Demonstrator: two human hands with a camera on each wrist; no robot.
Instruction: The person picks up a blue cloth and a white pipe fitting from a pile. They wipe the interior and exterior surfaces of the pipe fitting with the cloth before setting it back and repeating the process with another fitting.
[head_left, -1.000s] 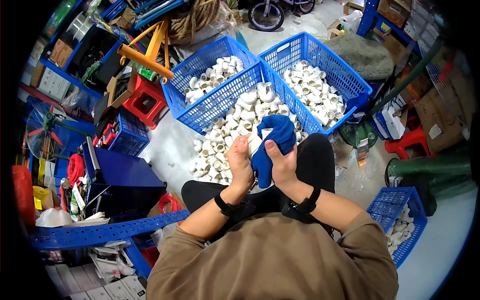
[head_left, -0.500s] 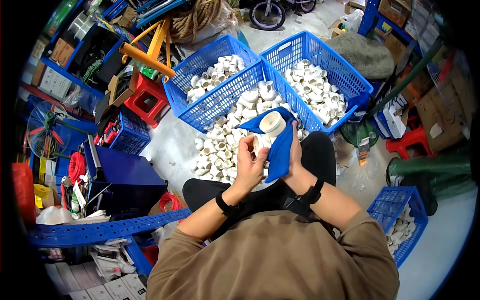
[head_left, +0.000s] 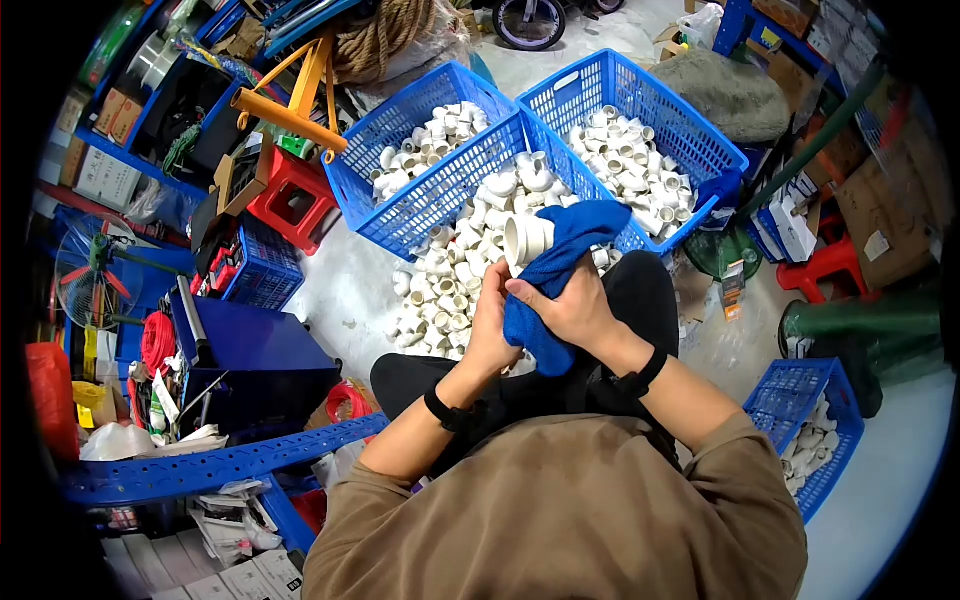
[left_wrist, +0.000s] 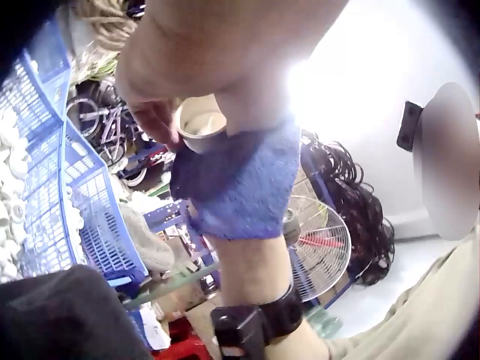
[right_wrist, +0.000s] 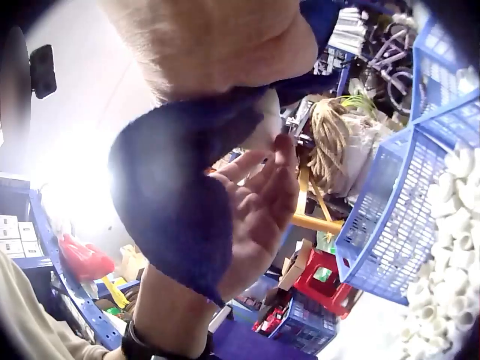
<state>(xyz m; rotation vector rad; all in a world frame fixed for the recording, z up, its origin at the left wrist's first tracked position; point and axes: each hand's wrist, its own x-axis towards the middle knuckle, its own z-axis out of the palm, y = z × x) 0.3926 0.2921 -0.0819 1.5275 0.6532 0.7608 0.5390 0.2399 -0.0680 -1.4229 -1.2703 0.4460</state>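
A white plastic pipe fitting (head_left: 526, 240), its round opening toward the left, is held over the pile in front of my lap. My left hand (head_left: 488, 322) holds it from below and the left; in the right wrist view the fingers of that hand (right_wrist: 259, 217) reach up to the fitting (right_wrist: 264, 131). My right hand (head_left: 578, 310) grips a blue cloth (head_left: 585, 232) wrapped around the fitting's right side, its thumb pointing left across the cloth. One end of the cloth hangs down between both hands. In the left wrist view the cloth (left_wrist: 240, 180) hides much of the right hand.
Loose white fittings (head_left: 440, 290) lie heaped on the floor ahead. Behind them stand two blue crates, left (head_left: 400, 225) and right (head_left: 565, 85), holding more fittings. A smaller blue crate (head_left: 840, 450) is at the right. Red stool (head_left: 262, 205) and fan (head_left: 95, 270) stand left.
The fitting has come out of the cloth's folds and turned so its opening faces left. The cloth has shifted to its right side, and my right hand now lies over the cloth.
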